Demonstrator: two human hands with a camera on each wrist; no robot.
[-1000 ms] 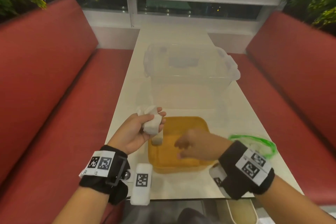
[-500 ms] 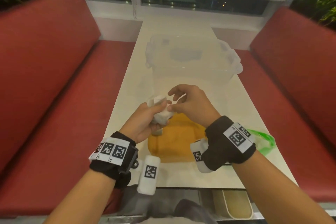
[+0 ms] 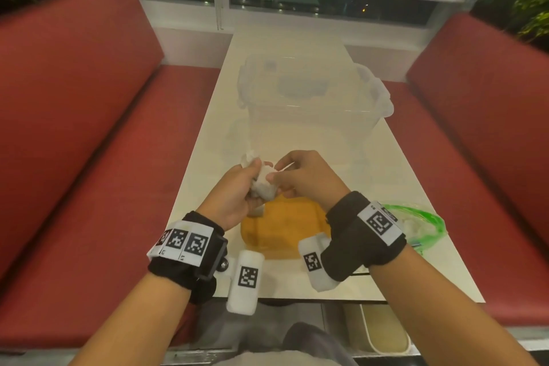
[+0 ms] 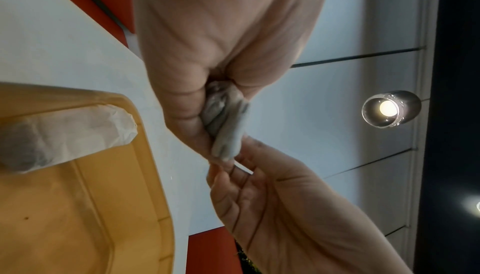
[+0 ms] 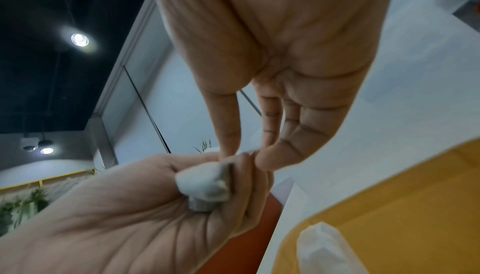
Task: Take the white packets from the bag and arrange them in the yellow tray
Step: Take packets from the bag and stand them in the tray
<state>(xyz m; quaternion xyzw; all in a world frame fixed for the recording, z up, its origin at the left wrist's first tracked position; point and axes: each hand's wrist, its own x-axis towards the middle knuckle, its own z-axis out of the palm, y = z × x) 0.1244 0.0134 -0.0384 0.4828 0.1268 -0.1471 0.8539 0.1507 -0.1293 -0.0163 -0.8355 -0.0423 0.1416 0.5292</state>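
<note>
The left hand [image 3: 234, 193] is clenched around a bunch of packets [image 3: 264, 184], held in the air just above the tray's [image 3: 279, 235] 11 o'clock corner; the right hand [image 3: 303, 178] meets it from 3 o'clock, thumb and forefinger pinching the top edge of one packet in the bunch, the other fingers [image 5: 270, 118] straight and released; the right wrist view shows that pinch on a thin flap of paper, not on the filled part. One packet [image 4: 64, 135] already lies in the tray, at its far left corner, crumpled at the open end; how many the left fist holds cannot be told. The bag [image 3: 416, 223], clear with a green rim, lies on the table [image 3: 297, 47] at 3 o'clock of the tray, well apart from both hands. Judging by the creases and the way the fist squashes them, the packets look light, soft and papery, with a loose filling that shifts; they would not break, but the paper may tear or slip if tugged by a corner while the fist squeezes hard. The better hold is probably across the flat sealed edge, pads on both faces, with the left grip eased so one packet slides free alone; being so light, it may need setting down by hand, not dropping.
</note>
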